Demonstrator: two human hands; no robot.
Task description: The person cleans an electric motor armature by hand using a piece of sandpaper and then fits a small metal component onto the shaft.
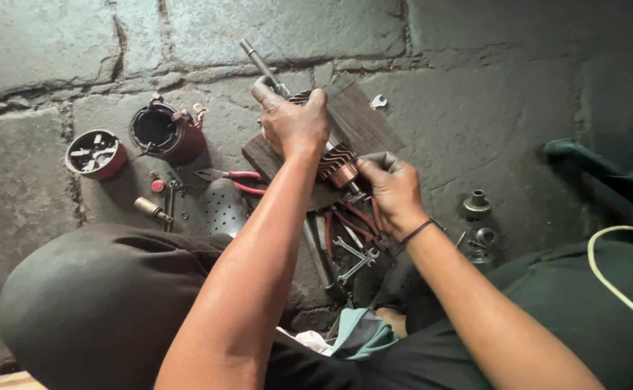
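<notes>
The left hand (pixel 291 119) is closed over the upper part of a motor armature with a dark slotted iron core, a copper-coloured commutator and a long steel shaft (pixel 334 160). Its fingers wrap the core near the top, where the shaft sticks out toward the far side of the stone floor (pixel 475 87). The right hand (pixel 392 189) is closed on a folded piece of grey abrasive paper (pixel 379 159), pressing it against the commutator end of the armature. A dark band sits on that wrist.

The armature lies slanted across a dark, worn wooden block (pixel 360 119) that rests on the floor in front of the person's knees. A small steel open-ended spanner (pixel 379 102) lies just beside the block's far right corner.

Below the block, between the knees, lies a heap of tools: several steel spanners (pixel 355 258) crossing each other and some red-handled tools. A pair of red-handled pliers (pixel 230 175) lies just left of the block, touching a grey perforated metal cover (pixel 222 208).

Farther left stands a dark red cylindrical motor housing with an open top (pixel 166 132), and well to its left a round red end cap with metal parts inside (pixel 96 154). A small brass-coloured cylinder (pixel 150 209) lies near the left knee.

On the right, small grey metal bushings and rings (pixel 478 206) sit on the floor, well apart from the block. A pale cable (pixel 620 282) loops over the right leg.
</notes>
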